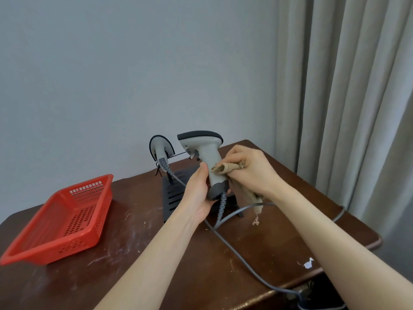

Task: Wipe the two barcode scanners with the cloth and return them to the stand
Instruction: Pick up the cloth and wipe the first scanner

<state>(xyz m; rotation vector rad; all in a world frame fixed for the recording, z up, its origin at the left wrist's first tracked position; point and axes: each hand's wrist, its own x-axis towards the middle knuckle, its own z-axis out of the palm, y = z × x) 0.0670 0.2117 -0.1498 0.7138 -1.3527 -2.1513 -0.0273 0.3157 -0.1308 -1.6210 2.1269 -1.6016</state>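
Two scanners, one cloth.
My left hand (199, 193) grips one barcode scanner (206, 157); my right hand (248, 170) clutches the cloth (225, 168) against it; the second scanner (161, 148) sits on the stand (173, 193).

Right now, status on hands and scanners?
Left hand grips scanner by its handle; right hand presses cloth against it. Second scanner on stand. Cables trail across table, nothing blocking.
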